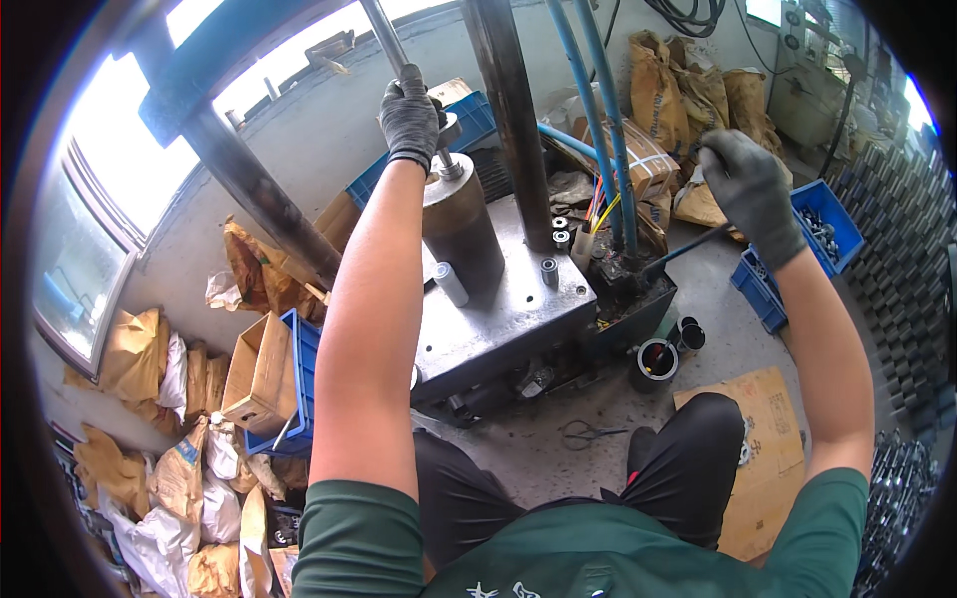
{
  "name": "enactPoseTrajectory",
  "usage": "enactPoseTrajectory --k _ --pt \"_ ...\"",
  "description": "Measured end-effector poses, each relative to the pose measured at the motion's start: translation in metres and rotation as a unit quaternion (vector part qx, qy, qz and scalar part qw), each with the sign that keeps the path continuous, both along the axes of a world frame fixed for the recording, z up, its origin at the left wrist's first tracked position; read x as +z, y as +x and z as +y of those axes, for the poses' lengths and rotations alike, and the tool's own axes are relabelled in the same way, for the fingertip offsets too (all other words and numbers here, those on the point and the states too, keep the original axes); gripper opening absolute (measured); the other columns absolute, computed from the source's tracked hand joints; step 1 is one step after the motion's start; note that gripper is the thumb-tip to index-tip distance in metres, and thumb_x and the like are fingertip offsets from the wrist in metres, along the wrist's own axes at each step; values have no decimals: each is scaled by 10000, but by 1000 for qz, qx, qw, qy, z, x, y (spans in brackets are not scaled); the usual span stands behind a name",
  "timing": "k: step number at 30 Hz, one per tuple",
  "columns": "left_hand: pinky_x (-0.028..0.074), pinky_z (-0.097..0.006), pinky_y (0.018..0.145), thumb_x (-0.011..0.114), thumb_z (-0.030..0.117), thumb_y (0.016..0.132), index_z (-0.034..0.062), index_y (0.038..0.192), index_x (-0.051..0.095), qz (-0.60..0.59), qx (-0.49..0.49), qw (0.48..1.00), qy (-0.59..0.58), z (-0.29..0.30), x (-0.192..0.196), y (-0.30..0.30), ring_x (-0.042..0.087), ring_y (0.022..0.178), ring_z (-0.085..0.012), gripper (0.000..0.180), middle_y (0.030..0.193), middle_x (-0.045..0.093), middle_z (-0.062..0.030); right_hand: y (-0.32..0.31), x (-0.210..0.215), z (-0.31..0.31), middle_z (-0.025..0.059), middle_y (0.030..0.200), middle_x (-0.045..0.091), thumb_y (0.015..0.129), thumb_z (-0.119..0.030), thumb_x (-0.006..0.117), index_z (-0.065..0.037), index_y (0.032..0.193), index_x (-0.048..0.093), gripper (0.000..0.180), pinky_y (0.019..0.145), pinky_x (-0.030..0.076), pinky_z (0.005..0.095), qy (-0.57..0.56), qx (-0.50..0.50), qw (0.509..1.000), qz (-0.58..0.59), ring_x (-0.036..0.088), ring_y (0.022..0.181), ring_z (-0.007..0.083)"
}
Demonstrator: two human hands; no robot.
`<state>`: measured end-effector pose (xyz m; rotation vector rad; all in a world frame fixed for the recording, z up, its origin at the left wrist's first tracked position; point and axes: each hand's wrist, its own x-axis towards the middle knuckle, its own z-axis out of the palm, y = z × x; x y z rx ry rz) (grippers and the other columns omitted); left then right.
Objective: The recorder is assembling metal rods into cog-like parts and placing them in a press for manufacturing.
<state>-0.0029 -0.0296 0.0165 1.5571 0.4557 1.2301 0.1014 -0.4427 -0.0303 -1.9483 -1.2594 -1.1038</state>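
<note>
My left hand [409, 118], in a grey glove, is closed around the lower end of a slanting steel rod [383, 30]. Just below and beside it, a round flanged metal piece [451, 128] stands over a ring on top of a thick steel cylinder [461, 224]. That cylinder rests on a flat metal machine bed [498, 314]. My right hand [743, 189], gloved too, is curled closed at the right. A dark lever [688, 249] runs up to its wrist side; what the fingers hold is hidden.
A pale sleeve [451, 284] and small metal bushings [549, 270] stand on the bed. Dark steel columns [513, 120] and blue pipes [610, 130] rise behind. Blue bins [832, 224] hold metal parts at right. Black cups [655, 361] and flattened cardboard [763, 458] are on the floor.
</note>
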Motion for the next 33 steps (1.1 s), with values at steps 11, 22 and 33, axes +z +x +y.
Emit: enactPoseTrajectory --k 11,22,33 --pt "519 -323 406 568 505 1041 43 925 576 -57 -37 997 -20 -2 -3 -11 572 489 -138 476 607 558 -41 27 24 45 164 947 740 944 -260 637 -78 952 717 199 872 568 463 -72 -138 985 78 715 938 356" --pt "415 -316 405 577 433 1038 59 995 544 -260 -140 947 -126 -136 -63 -113 551 474 -199 377 646 570 -95 18 11 9 166 990 745 928 -276 648 -82 973 725 214 884 563 468 -80 -167 968 171 715 968 359" --pt "528 -379 620 459 500 1070 140 904 554 -73 -273 674 -682 -190 -276 -181 556 648 -192 407 755 585 -64 -44 -65 -62 110 987 768 1024 -287 656 -58 1100 727 252 758 586 314 208 104 884 407 735 802 232"
